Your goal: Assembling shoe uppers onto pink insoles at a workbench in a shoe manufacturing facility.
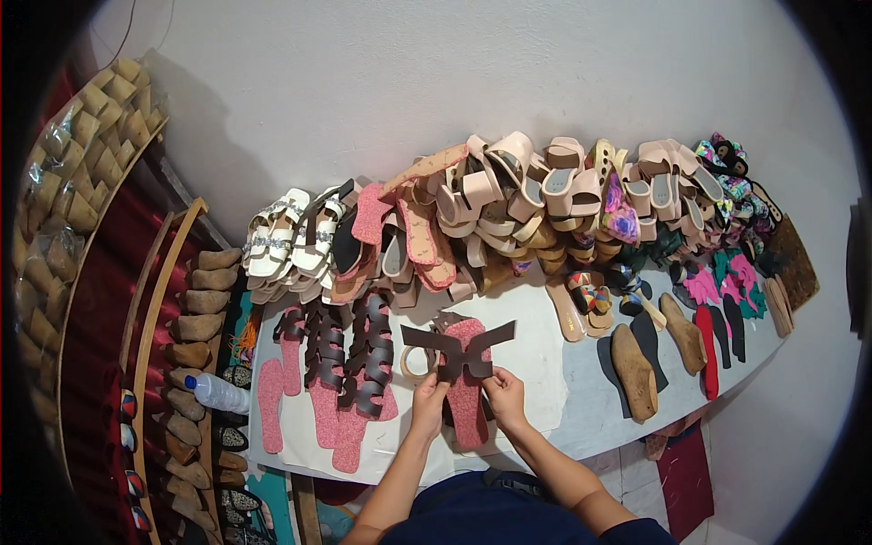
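Note:
Between my two hands is a dark brown sandal upper (pixel 491 338), its cut straps spread out to both sides. My left hand (pixel 430 409) pinches its lower left edge and my right hand (pixel 505 398) pinches the lower right. Directly beneath it, a pink speckled insole (pixel 469 413) lies lengthwise on the table, partly covered by the upper. Beside the left strap a tan ring, apparently a tape roll (pixel 410 363), is partly hidden. To the left, dark brown strap pieces (pixel 370 350) lie in overlapping rows on more pink insoles (pixel 349 445).
Finished sandals (pixel 570 186) pile along the table's back by the wall. Wooden shoe lasts (pixel 633 372) and dark soles (pixel 715 336) lie at right. A plastic bottle (pixel 221 394) stands out at left, near a rack of wooden lasts (pixel 195 327). White sheeting (pixel 536 400) covers the table's middle.

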### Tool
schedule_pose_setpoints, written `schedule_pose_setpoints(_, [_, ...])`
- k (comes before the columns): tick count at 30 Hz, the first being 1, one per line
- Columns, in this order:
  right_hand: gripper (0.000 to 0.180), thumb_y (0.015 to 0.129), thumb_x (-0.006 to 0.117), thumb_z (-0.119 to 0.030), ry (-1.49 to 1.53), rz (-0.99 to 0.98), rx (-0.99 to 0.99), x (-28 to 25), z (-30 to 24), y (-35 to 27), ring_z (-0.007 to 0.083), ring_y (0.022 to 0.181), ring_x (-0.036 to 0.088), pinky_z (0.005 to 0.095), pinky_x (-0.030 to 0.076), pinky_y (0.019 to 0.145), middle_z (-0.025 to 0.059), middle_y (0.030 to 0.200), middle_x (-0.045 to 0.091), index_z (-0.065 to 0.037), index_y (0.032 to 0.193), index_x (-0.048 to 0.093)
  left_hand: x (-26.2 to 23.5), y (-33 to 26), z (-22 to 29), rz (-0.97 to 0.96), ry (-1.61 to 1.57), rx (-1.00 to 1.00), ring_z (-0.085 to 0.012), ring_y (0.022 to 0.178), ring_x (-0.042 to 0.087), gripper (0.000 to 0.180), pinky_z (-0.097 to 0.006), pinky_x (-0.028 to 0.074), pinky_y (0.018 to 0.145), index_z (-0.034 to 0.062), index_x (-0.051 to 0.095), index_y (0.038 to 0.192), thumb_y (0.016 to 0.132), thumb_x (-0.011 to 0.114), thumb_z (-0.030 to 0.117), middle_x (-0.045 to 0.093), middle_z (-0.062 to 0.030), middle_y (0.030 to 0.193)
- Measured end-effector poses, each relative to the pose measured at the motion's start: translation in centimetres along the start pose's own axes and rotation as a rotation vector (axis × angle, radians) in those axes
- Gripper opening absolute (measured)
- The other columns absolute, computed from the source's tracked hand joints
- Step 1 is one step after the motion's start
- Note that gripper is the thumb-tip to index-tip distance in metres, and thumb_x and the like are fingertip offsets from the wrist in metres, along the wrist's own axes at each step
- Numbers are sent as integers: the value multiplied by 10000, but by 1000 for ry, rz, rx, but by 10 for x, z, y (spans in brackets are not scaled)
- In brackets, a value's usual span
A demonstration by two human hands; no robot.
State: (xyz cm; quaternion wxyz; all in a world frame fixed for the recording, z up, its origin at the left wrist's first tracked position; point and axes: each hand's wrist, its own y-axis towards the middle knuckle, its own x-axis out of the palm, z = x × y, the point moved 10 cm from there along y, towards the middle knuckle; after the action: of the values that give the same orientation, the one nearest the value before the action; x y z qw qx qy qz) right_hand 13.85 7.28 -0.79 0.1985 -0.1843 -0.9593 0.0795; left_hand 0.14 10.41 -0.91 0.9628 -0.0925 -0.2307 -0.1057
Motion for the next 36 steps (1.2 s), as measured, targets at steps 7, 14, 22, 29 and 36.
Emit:
schedule_pose_setpoints(7, [173, 777, 512, 1, -25, -30, 21, 3, 3, -2, 70, 719, 538, 173, 409, 650, 59, 816, 600, 62, 935, 544, -7, 3, -3, 49, -137, 8, -95, 871, 504, 215, -238, 358, 815, -14, 524, 1027, 839, 457, 64, 561, -35, 964])
schedule_pose_setpoints(14, [189, 775, 508, -1, 87, -37, 85, 2, 8, 4, 89, 719, 548, 187, 420, 655, 65, 832, 594, 69, 949, 531, -1, -3, -15, 58, -150, -40, -70, 833, 504, 138, -213, 382, 759, 16, 526, 943, 854, 470, 106, 559, -16, 902])
schedule_pose_setpoints(22, [184, 797, 530, -77, -186, -137, 130, 7, 17, 1, 96, 746, 546, 186, 410, 672, 67, 846, 597, 33, 943, 556, -9, -6, -9, 170, -212, -20, -101, 848, 516, 148, -240, 391, 782, 5, 515, 964, 845, 447, 60, 557, -47, 933])
schedule_pose_setpoints(29, [215, 814, 523, -135, -531, -55, -307, 10, -19, -2, 71, 666, 496, 207, 405, 606, 8, 740, 560, 49, 920, 559, -11, -7, -9, 206, -307, -63, -131, 890, 520, 164, -259, 391, 812, -10, 510, 976, 830, 464, 46, 554, -79, 960])
schedule_pose_setpoints(36, [156, 822, 500, -112, -279, -118, -100, 10, -2, -2, 45, 625, 455, 191, 376, 557, -21, 698, 530, 13, 885, 568, -7, -7, -16, 169, -264, -75, -131, 920, 511, 182, -266, 382, 829, -9, 506, 997, 835, 469, 66, 553, -71, 979])
